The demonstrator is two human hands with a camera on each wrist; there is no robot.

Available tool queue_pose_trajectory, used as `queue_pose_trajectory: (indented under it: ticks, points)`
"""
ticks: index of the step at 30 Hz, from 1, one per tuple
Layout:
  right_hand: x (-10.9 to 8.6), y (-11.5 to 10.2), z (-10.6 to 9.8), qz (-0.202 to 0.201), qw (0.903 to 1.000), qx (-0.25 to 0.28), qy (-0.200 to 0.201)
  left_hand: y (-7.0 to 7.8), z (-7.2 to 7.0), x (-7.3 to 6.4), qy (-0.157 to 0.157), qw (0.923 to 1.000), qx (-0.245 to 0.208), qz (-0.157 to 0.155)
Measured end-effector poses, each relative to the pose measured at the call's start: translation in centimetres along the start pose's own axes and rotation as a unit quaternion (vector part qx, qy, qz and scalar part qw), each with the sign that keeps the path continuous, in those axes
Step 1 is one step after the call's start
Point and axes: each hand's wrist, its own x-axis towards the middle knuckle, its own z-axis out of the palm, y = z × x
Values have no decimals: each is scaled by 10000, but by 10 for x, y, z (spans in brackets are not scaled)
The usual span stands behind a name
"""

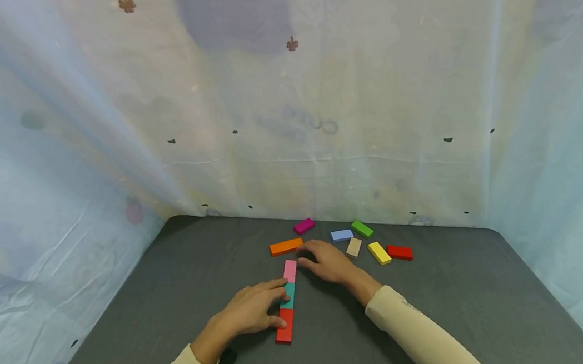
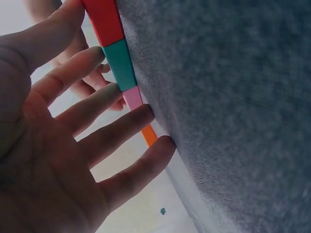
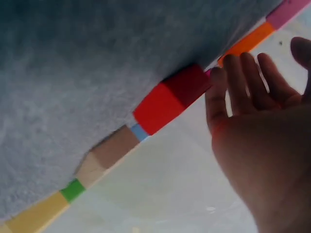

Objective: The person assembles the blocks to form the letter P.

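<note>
On the desk [image 1: 178, 300], 3 blocks stand end to end in a line running away from the person: a red block [image 1: 283, 334] nearest, a teal block [image 1: 290, 290], then a pink block [image 1: 289, 269]. The left hand [image 1: 251, 308] has its fingers spread apart at the line's left side, fingertips at the blocks. The right hand [image 1: 330, 262] holds thumb and fingers apart by the right end of an orange block [image 1: 284, 247]; I can't tell whether they touch.
</note>
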Motion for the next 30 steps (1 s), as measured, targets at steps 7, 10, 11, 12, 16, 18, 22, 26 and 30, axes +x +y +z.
queue_pose_trajectory:
  ticks: [7,10,11,12,16,18,22,26,30]
  points:
    - [13,4,2,268,9995,-179,30,-1,1,-1,-2,10000,77,-20]
    - [21,4,6,273,9990,-365,14,-1,2,-1,9,9999,104,-27]
    - [23,3,8,264,9988,-421,25,-1,2,-1,13,9999,106,-28]
    - [25,3,9,274,9985,-480,17,-1,3,-1,13,9999,104,-29]
    - [34,5,14,438,9970,-641,-79,0,4,0,-56,9999,112,-48]
    - [39,6,15,539,9968,-580,-129,-1,4,1,-82,9999,136,-51]
    - [48,9,13,596,9973,-414,-116,-1,4,2,-73,9998,196,-45]
    - [54,12,13,525,9972,-514,-134,-1,3,2,-74,9998,201,-11]
    - [59,12,13,345,9962,-765,-246,-1,1,1,-94,9998,153,-19]
